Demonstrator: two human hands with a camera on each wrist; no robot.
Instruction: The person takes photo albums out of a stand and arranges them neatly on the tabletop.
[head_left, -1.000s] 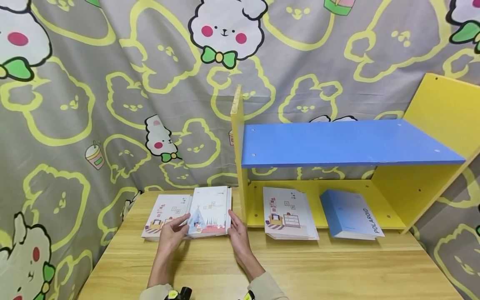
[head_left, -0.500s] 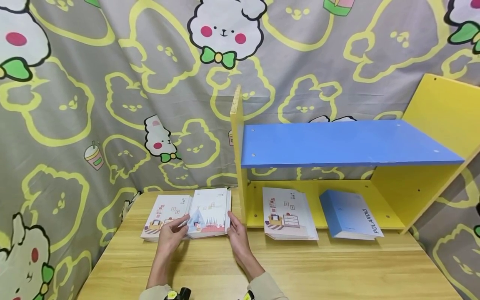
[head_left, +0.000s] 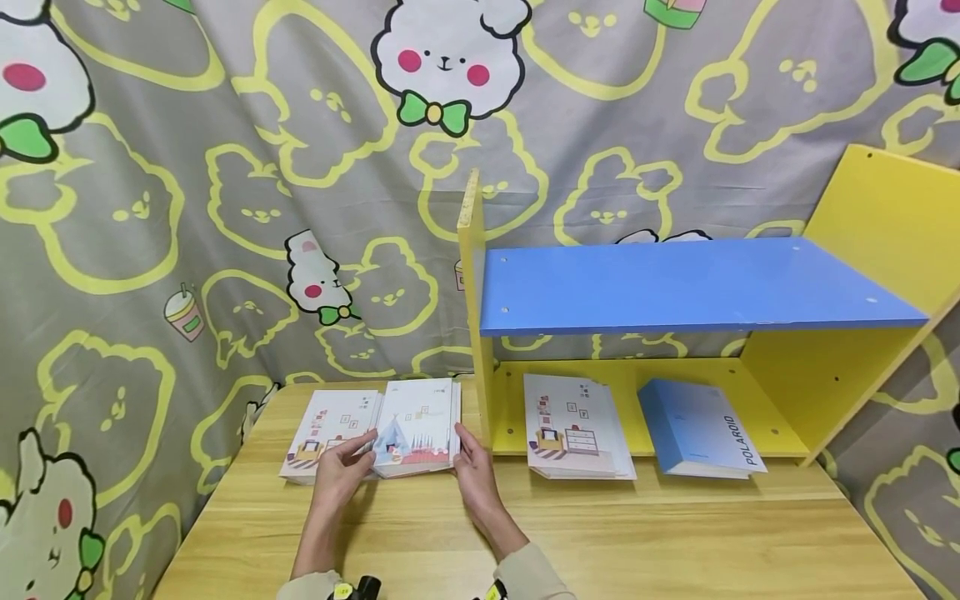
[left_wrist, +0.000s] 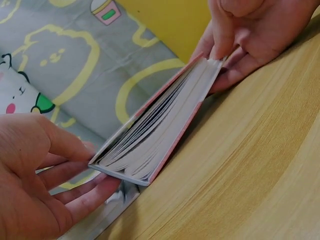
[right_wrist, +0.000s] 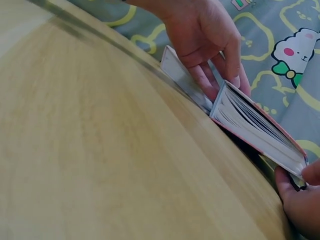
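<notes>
A white hardcover book (head_left: 416,421) with a tent drawn on its cover is between my two hands at the back left of the wooden table. My left hand (head_left: 341,471) grips its spine side, the fingers reaching along the spine and lower edge in the left wrist view. On the opposite side, my right hand (head_left: 477,475) pinches the open edge between thumb and fingers. The pages (left_wrist: 155,130) face the wrist cameras, and the book lies slightly tilted just above the tabletop. Beneath and left of it lies another white book (head_left: 322,429), partly hidden by my left hand.
A yellow shelf unit (head_left: 472,333) with a blue board (head_left: 675,283) stands to the right. Lying half out of its lower level are a white book (head_left: 573,425) and a blue POLAROID book (head_left: 701,429). A patterned curtain (head_left: 300,200) hangs behind the table (head_left: 600,542).
The far edge of the tent book has come down a little, so it lies flatter. Both hands keep their hold and have barely moved.
</notes>
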